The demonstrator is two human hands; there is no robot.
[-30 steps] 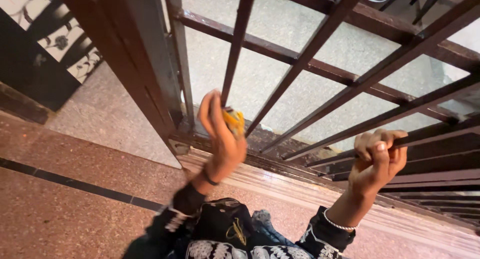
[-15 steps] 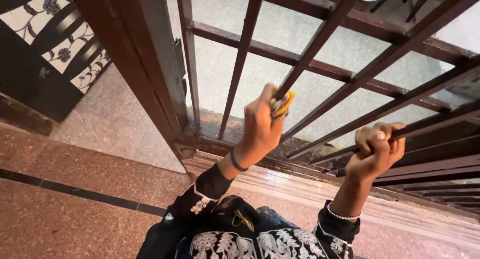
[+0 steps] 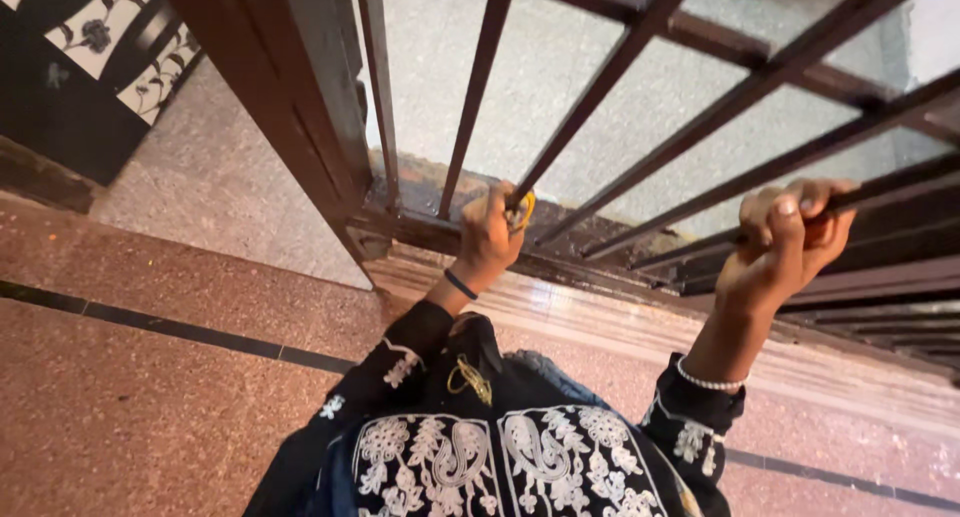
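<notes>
Left hand (image 3: 490,235) with yellow cloth (image 3: 524,209) on grille bar (image 3: 560,142); right hand (image 3: 785,242) gripping another.

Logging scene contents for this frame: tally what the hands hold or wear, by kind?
Yellow pad, in left hand against a bar: 1
Grille bars gripped, by right hand: 1
Dark wristband, left wrist: 1
Pale beaded bracelet, right wrist: 1
Total: 4

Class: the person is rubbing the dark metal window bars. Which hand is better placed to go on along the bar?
Probably the left hand: it presses the small yellow pad against a dark metal bar. The right hand only grips another bar.
</notes>
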